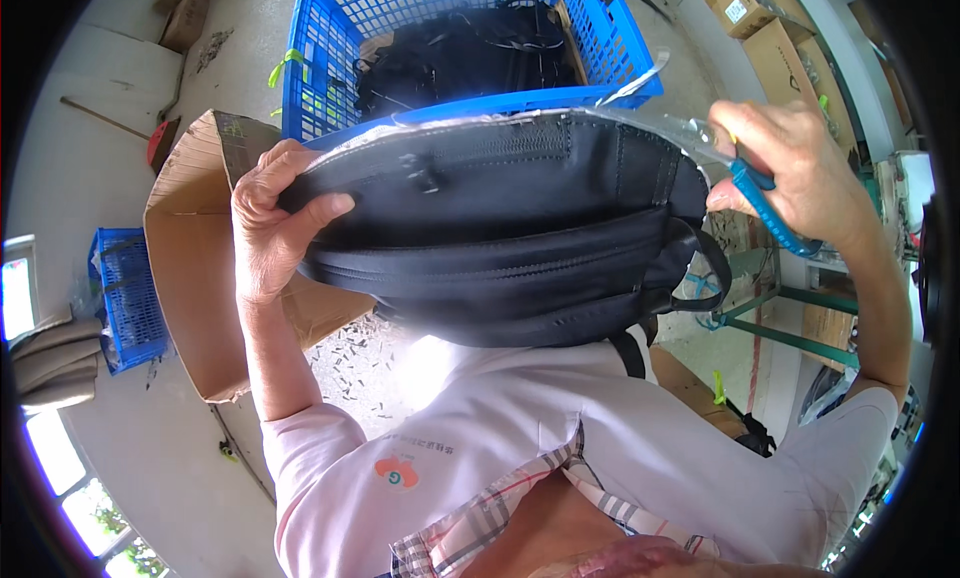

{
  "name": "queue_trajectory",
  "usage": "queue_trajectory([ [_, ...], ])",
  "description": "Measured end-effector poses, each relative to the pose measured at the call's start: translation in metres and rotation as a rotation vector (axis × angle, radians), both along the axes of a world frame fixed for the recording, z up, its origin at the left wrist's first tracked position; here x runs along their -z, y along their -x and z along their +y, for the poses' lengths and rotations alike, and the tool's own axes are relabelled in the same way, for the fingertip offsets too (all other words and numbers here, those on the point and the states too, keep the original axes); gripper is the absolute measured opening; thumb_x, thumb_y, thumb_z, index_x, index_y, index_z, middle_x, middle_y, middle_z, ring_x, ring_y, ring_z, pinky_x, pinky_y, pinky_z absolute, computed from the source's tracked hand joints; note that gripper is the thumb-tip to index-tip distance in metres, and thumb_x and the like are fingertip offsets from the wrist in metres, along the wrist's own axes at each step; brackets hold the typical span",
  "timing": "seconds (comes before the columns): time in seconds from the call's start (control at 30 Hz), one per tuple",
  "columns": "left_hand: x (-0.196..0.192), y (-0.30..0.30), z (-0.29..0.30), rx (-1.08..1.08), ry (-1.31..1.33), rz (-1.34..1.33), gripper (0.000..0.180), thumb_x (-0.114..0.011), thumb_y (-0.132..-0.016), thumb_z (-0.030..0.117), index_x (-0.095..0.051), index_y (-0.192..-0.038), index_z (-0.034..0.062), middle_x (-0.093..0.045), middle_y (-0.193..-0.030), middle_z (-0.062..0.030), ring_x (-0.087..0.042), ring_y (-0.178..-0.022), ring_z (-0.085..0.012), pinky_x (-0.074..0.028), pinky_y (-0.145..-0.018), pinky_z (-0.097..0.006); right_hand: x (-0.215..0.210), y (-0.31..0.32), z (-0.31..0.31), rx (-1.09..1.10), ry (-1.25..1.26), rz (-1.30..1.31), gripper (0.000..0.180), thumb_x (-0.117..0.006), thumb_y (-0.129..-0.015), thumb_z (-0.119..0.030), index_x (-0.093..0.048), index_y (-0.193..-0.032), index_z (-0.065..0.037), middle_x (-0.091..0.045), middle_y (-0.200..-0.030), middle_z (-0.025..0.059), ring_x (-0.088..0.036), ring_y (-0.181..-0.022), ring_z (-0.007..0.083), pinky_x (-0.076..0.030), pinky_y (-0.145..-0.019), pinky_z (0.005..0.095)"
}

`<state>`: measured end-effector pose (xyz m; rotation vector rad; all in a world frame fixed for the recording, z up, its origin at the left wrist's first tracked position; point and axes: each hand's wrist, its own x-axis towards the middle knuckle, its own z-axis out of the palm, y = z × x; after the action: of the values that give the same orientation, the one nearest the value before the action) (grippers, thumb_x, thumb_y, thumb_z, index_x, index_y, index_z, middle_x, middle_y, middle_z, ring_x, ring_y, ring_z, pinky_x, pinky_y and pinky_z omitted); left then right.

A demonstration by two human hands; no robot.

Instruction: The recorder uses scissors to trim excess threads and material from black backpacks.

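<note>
A black backpack (pixel 480 228) with several zippers is held up in front of my chest. My left hand (pixel 275 213) grips its left edge, with the thumb lying on the black front. My right hand (pixel 790 163) is closed around scissors (pixel 755 203) with blue-green handles. Their shiny blades point left along the bag's upper right edge; motion or glare blurs the tips. A pale strip (pixel 635 83) sticks up from that edge. Below my right hand, a black strap loop (pixel 715 273) hangs off the bag's right side.
Beyond the bag stands a blue plastic crate (pixel 300 88) full of black bags (pixel 470 58). An open cardboard box (pixel 190 278) is at the left, with a smaller blue crate (pixel 130 298) past it. A green metal frame (pixel 790 323) stands at the right. Dark scraps (pixel 355 363) litter the floor.
</note>
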<state>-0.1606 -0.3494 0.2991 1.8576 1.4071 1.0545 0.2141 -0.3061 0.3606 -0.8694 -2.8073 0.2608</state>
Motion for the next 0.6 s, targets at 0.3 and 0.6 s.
queue_trajectory([
  [0.3,-0.013,-0.006,0.002,0.048,-0.073,0.172,0.028,-0.075,-0.057,0.012,-0.064,-0.081,0.0025,-0.056,-0.070,-0.0047,-0.050,-0.070,-0.0181,-0.039,-0.069,-0.029,-0.016,-0.006,0.011,0.107,0.127,0.143,0.071,-0.075,-0.056,-0.047,-0.053,-0.106,-0.002,-0.044,-0.067,0.0025,-0.039,-0.053,0.0113,-0.033,-0.048,0.0246],
  [0.6,-0.021,-0.014,0.004,0.078,-0.126,0.173,0.027,-0.075,-0.057,0.008,-0.063,-0.080,0.0015,-0.054,-0.068,-0.0052,-0.049,-0.066,-0.0173,-0.039,-0.064,-0.029,-0.023,0.014,0.009,0.105,0.218,-0.041,0.055,-0.078,-0.054,-0.036,-0.053,-0.093,-0.006,-0.052,-0.077,0.0035,-0.050,-0.067,0.0173,-0.040,-0.061,0.0321],
])
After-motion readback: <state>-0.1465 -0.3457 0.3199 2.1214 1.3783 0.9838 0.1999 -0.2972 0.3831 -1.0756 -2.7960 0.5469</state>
